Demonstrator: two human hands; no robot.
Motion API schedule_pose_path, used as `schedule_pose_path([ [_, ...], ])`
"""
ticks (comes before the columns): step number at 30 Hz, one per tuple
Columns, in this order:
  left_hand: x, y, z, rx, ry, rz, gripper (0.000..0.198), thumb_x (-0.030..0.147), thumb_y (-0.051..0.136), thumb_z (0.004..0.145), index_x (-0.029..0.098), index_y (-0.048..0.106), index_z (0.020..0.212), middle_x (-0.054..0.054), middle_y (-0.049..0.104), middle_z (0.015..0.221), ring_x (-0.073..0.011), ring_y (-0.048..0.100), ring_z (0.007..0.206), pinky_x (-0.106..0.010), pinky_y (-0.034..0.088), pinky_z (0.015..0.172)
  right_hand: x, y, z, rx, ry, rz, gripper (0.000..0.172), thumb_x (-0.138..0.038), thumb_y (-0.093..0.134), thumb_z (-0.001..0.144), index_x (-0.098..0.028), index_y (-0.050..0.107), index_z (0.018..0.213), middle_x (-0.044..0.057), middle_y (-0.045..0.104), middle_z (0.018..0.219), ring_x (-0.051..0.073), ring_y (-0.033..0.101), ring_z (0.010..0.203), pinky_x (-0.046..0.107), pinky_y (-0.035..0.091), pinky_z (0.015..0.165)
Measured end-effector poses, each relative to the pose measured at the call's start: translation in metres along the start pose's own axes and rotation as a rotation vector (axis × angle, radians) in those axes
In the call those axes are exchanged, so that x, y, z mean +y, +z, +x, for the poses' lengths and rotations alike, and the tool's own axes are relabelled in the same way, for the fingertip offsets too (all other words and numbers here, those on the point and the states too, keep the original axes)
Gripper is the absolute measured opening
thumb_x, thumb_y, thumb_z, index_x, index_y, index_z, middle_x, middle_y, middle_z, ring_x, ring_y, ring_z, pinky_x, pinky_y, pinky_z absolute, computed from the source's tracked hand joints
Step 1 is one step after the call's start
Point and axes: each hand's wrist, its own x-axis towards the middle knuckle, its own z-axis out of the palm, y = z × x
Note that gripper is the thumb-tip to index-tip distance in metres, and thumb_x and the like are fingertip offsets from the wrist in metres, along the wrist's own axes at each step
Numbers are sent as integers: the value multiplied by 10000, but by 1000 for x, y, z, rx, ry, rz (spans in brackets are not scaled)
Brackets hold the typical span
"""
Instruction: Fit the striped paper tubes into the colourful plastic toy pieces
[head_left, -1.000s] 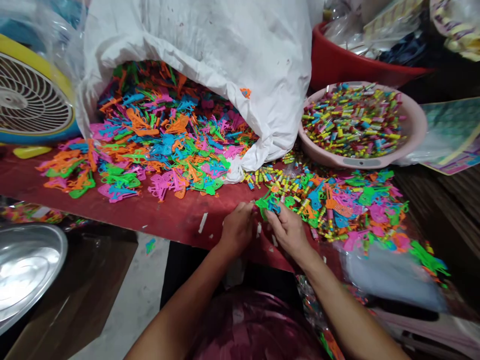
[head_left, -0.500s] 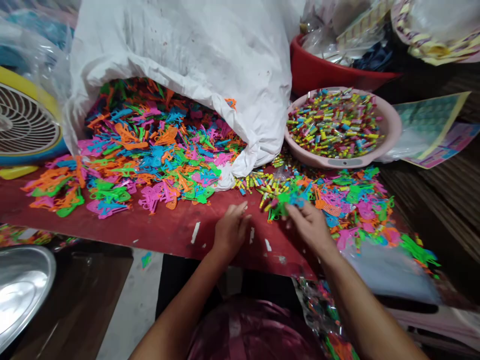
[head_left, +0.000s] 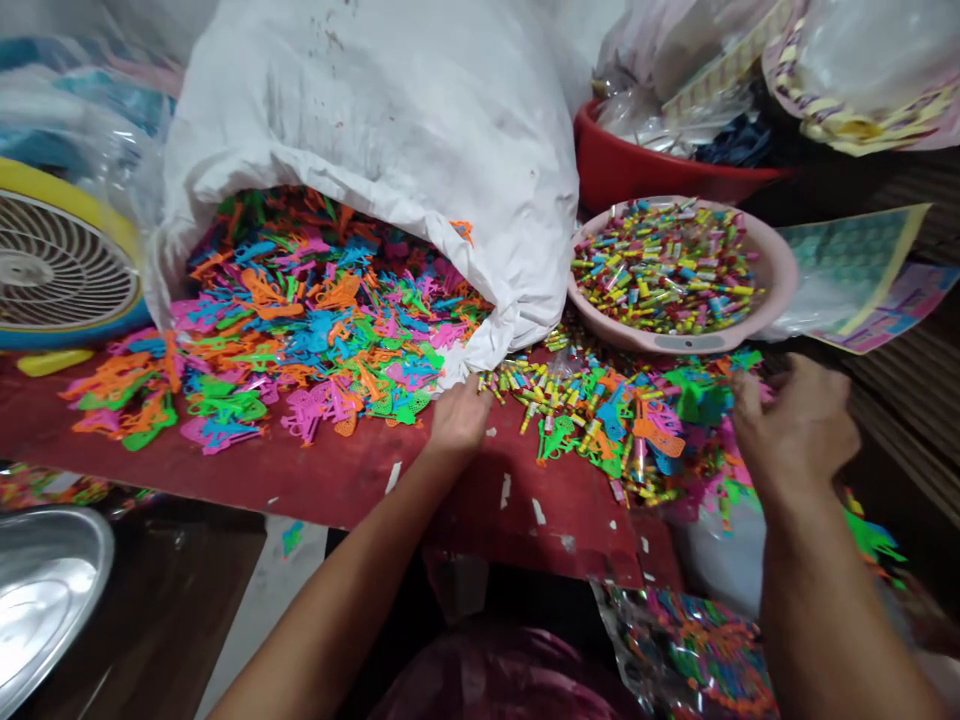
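The hands are well apart: the left hand (head_left: 459, 418) is resting against the lower edge of the white sack (head_left: 375, 130), while the right hand (head_left: 795, 425) is hovering, fingers curled, over neon plastic pieces (head_left: 622, 420) on the red counter (head_left: 480, 505), beside a pink basin (head_left: 780, 290). Whether either is gripping anything, I cannot tell.

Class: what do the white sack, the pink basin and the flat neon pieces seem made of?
The white sack looks like thin, matt plastic sacking, given its soft creases; weave unclear. The pink basin seems glossy moulded plastic, with a smooth, even rim. The flat neon pieces seem moulded plastic too, thin, with saturated colours.
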Motion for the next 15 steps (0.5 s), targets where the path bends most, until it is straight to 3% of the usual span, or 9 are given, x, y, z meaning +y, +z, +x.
schedule_pose_path([
  [1, -1, 1, 0, 10, 15, -3, 264, 161, 426, 956, 179, 668, 1059, -129, 584, 1085, -251, 598, 941, -351, 455, 793, -13, -1, -4, 59, -28, 95, 438, -394, 531, 891, -129, 638, 1223, 240, 654, 962, 339, 605, 908, 423, 409, 679],
  [3, -2, 4, 0, 47, 46, -26, 261, 157, 424, 960, 181, 646, 1096, -130, 587, 1095, -247, 593, 946, -348, 448, 798, -52, -2, -13, 19, -110, 367, 365, -345, 523, 898, -171, 643, 1195, 172, 666, 996, 286, 603, 925, 396, 439, 776],
  [5, -2, 6, 0, 81, 80, -54, 272, 137, 419, 958, 181, 621, 1135, -135, 592, 1115, -250, 588, 962, -352, 442, 809, -103, 0, -22, -202, -319, 702, 295, -311, 497, 924, -188, 652, 1142, 119, 677, 996, 235, 618, 876, 355, 464, 800],
  [7, -2, 6, -1, 91, 110, -73, 279, 117, 408, 954, 174, 617, 1130, -141, 605, 1119, -254, 586, 971, -358, 439, 820, -157, 9, -28, -396, -519, 869, 262, -287, 485, 936, -205, 657, 1116, 91, 668, 991, 221, 616, 881, 337, 470, 797],
  [9, -2, 6, -4, 66, 130, -72, 267, 100, 410, 942, 155, 629, 1084, -145, 622, 1084, -255, 595, 950, -361, 440, 813, -207, 23, -26, -450, -655, 853, 265, -242, 463, 943, -178, 658, 1111, 99, 650, 980, 225, 598, 905, 330, 457, 810],
  [11, -3, 5, -8, 27, 122, -47, 256, 89, 413, 933, 133, 639, 1044, -149, 630, 1053, -254, 604, 934, -358, 444, 793, -249, 39, -19, -464, -742, 689, 277, -201, 451, 942, -146, 657, 1119, 126, 634, 1021, 242, 565, 962, 331, 430, 826],
  [15, -6, 5, -19, -16, 26, -5, 271, 89, 385, 944, 121, 633, 1050, -151, 620, 1063, -245, 612, 910, -348, 450, 739, -306, 67, -3, -518, -825, 329, 286, -137, 432, 932, -120, 680, 1072, 184, 609, 1118, 296, 486, 1050, 380, 370, 834],
])
